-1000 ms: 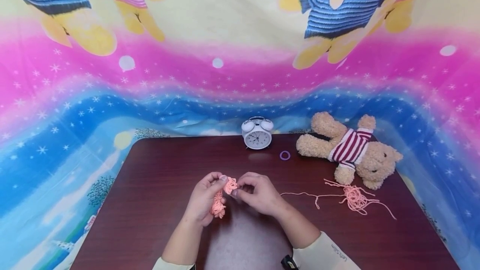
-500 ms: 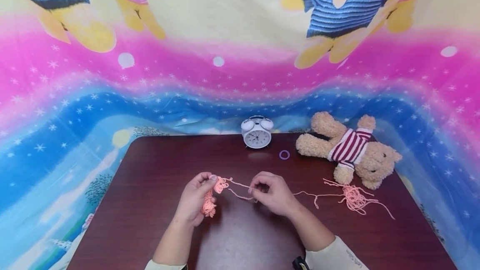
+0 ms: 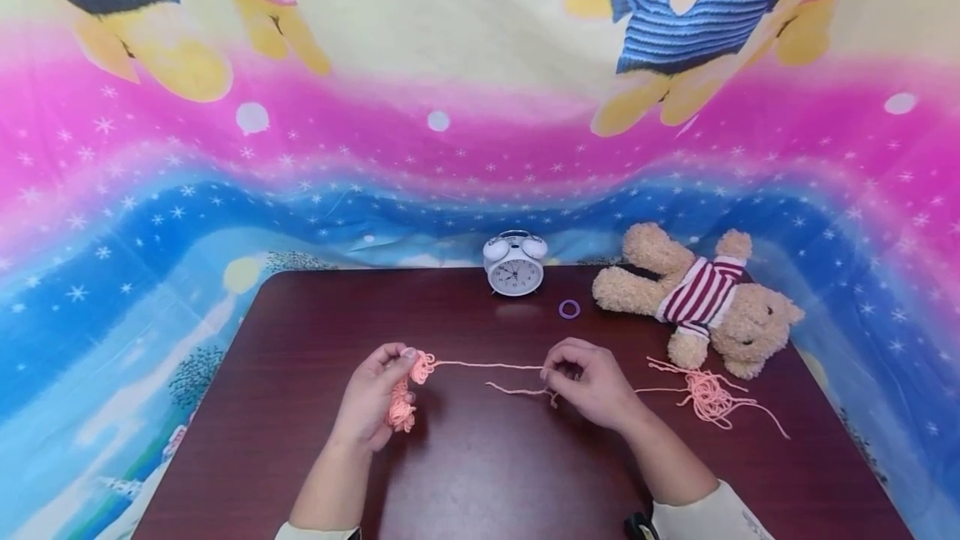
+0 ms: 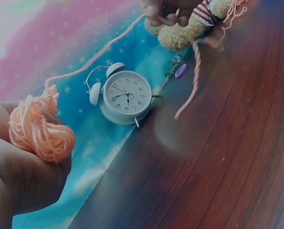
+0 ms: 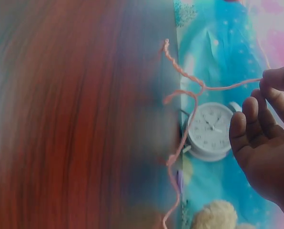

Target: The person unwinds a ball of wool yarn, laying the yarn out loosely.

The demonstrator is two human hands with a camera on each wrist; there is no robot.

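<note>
My left hand (image 3: 372, 397) grips a bundle of peach yarn (image 4: 43, 129), which bulges out past the curled fingers. From the bundle a single yarn strand (image 3: 487, 365) runs nearly straight across to my right hand (image 3: 592, 382), which pinches it between thumb and index finger. In the right wrist view the other fingers of the right hand (image 5: 270, 129) are loosely bent. A loose twisted yarn end (image 5: 180, 70) hangs below that pinch. Another length leads on toward a tangled yarn pile (image 3: 712, 398) lying on the table at the right.
A white alarm clock (image 3: 514, 267) stands at the back of the dark red table (image 3: 315, 315). Near it lies a purple ring (image 3: 569, 309). A teddy bear in a striped shirt (image 3: 701, 294) lies on its side at the back right. A printed cloth (image 3: 450, 182) hangs behind the table.
My right hand has moved to the right, drawing a strand out from the bundle until it stretches between both hands. The left hand has shifted slightly left, still gripping the bundle.
</note>
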